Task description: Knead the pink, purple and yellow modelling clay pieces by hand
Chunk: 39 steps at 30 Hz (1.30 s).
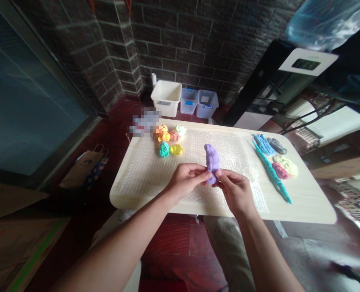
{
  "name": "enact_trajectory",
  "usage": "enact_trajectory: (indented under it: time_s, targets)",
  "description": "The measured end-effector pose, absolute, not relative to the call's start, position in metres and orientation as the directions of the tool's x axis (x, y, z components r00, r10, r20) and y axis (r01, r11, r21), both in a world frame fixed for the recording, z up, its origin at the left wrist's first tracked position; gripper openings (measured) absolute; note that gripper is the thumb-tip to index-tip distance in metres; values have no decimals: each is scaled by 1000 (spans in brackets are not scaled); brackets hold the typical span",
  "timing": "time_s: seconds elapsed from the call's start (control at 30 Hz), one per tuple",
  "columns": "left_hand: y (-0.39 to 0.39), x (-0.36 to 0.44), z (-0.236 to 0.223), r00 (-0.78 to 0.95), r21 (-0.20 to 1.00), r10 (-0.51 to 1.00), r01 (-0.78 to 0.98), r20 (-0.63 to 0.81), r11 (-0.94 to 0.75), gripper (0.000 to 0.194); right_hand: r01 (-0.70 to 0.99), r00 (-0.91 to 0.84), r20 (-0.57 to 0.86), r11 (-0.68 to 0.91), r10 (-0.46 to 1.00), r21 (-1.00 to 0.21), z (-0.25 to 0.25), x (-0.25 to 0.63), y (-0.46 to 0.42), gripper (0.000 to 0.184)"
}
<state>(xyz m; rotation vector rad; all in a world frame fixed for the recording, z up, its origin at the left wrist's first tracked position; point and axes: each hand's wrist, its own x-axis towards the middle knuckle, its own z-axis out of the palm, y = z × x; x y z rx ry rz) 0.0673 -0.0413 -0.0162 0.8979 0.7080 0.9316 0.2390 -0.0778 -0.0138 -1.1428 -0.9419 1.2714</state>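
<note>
A lumpy, elongated piece of purple modelling clay (212,159) is held up over the table, its long end pointing away from me. My left hand (188,177) pinches its lower left side, thumb on top. From the right, my right hand (235,187) grips the same lower end between thumb and fingers. Some fingertips are hidden behind the clay. Beyond my left hand lie a teal clay lump (164,149), a yellow piece (176,149) and orange clay (164,135). Off to the right of my right hand rests a long turquoise clay roll (272,172).
Bubble wrap (146,170) covers much of the pale table (315,202). Blue clay (264,144), grey clay (276,146), pale yellow clay (287,165) and pink clay (280,171) sit at the right. A cream bin (167,97) and two clear tubs stand behind, by the brick wall.
</note>
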Motion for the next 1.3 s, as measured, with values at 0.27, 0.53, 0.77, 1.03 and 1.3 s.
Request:
enact_trajectory:
  time_s: [0.27, 0.53, 0.77, 1.03, 1.3]
  targets:
    - [-40, 69, -20, 345, 912, 934, -347, -93, 218, 36, -182, 94, -91, -73, 991, -981, -16, 238, -78, 23]
    - [-43, 71, -18, 442, 868, 883, -362, -161, 339, 43, -271, 132, -71, -33, 989, -962, -14, 235, -77, 23]
    - [-41, 67, -14, 409, 868, 896, -368, -172, 335, 44, -146, 18, -63, -60, 998, -987, -18, 243, -79, 18]
    - [-39, 68, -20, 367, 891, 927, -389, -82, 233, 39, -63, 20, -51, -50, 999, -997, -14, 239, -78, 23]
    - [-41, 69, -20, 374, 926, 925, -318, -76, 204, 35, -30, 79, 22, 24, 997, -999, -16, 240, -79, 16]
